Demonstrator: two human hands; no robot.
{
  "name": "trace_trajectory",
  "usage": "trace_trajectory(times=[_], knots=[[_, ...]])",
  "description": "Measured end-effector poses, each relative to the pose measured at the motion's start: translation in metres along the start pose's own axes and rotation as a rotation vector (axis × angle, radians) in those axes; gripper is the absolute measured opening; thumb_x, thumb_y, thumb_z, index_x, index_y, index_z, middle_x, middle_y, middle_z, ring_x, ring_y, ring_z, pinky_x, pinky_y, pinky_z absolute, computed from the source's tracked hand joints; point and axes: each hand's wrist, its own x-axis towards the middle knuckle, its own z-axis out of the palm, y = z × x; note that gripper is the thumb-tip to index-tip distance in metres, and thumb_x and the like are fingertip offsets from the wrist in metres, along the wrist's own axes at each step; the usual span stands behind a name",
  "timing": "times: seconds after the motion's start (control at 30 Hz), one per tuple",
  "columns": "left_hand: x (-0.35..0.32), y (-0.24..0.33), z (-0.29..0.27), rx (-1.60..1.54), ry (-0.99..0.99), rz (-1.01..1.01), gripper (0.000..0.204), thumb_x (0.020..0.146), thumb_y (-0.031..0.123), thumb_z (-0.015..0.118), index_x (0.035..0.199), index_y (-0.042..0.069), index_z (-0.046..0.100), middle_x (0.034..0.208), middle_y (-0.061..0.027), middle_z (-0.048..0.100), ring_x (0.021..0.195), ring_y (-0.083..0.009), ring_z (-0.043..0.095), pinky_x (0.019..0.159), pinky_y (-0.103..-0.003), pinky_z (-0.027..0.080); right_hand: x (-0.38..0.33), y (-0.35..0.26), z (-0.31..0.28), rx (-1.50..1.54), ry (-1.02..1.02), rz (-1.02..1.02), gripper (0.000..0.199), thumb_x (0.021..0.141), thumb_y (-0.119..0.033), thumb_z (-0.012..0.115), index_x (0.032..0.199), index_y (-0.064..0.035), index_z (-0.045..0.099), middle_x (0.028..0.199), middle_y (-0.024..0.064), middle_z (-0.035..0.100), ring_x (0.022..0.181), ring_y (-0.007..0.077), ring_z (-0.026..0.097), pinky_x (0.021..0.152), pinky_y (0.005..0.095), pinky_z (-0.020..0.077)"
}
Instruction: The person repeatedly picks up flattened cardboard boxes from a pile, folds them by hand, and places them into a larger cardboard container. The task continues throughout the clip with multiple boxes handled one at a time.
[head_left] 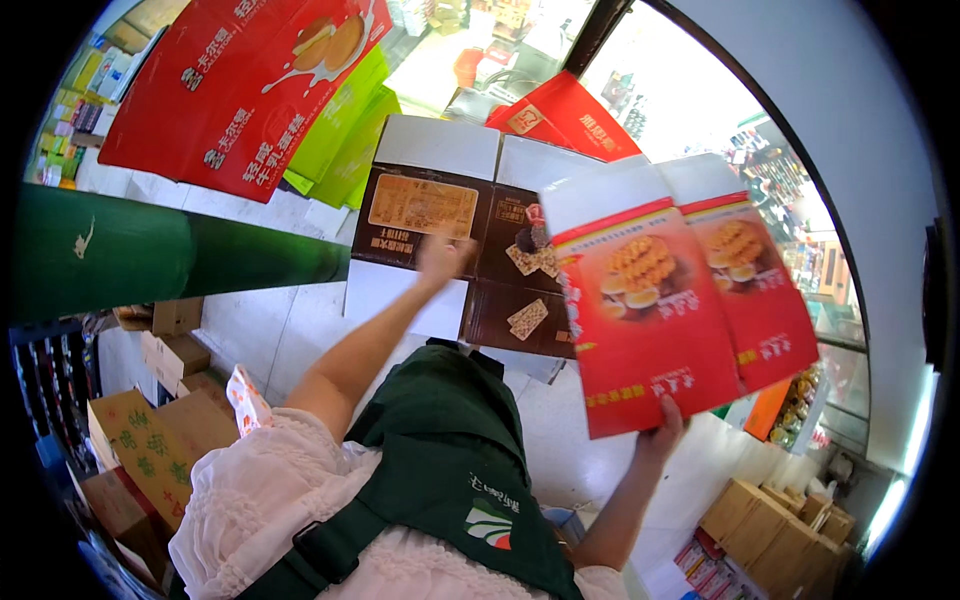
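My right hand (665,430) grips the lower edge of a flattened red carton (650,320) with a white flap and pictures of biscuits. Its printed panels stand at an angle, raised off the floor to the right. Ahead of me lies an unfolded dark brown carton (505,215) with white flaps and biscuit pictures. Over its left part is my left hand (445,258), fingers curled in and a little blurred. Whether anything is in those fingers is hidden.
A large red cardboard sheet (240,90) and green sheets (345,140) stand at the far left. Another red carton (575,115) leans near the glass. A green post (180,245) juts in from the left. Brown boxes lie at lower left (150,440) and lower right (770,530).
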Motion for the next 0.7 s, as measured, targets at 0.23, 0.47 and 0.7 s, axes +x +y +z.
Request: trace_trajectory(times=[0.23, 0.47, 0.7], knots=[[0.046, -0.173, -0.100, -0.031, 0.101, -0.348, 0.056, 0.067, 0.024, 0.074, 0.110, 0.000, 0.049, 0.104, -0.0157, 0.058, 0.096, -0.0268, 0.056, 0.082, -0.037, 0.044, -0.018, -0.074, -0.030, -0.194, 0.122, -0.253, 0.057, 0.065, -0.002, 0.063, 0.118, 0.0003, 0.045, 0.108, 0.0122, 0.054, 0.093, 0.0236, 0.056, 0.078, 0.0377, 0.0507], [0.010, -0.026, -0.184, -0.274, -0.081, -0.016, 0.046, 0.068, 0.012, 0.072, 0.107, -0.003, 0.051, 0.096, -0.0132, 0.061, 0.087, -0.0201, 0.058, 0.079, -0.030, 0.046, 0.003, -0.088, -0.022, -0.373, 0.034, -0.192, 0.050, 0.063, 0.003, 0.061, 0.112, 0.0046, 0.049, 0.100, 0.0111, 0.058, 0.087, 0.0211, 0.057, 0.079, 0.0325, 0.0463], [-0.031, 0.131, -0.131, -0.062, -0.325, 0.219, 0.029, 0.086, 0.021, 0.054, 0.105, -0.001, 0.050, 0.090, -0.0101, 0.058, 0.084, -0.0170, 0.054, 0.074, -0.031, 0.044, 0.006, -0.093, -0.032, -0.542, -0.039, -0.157, 0.051, 0.063, 0.002, 0.063, 0.112, 0.0048, 0.049, 0.101, 0.0115, 0.058, 0.087, 0.0214, 0.058, 0.082, 0.0331, 0.0453]])
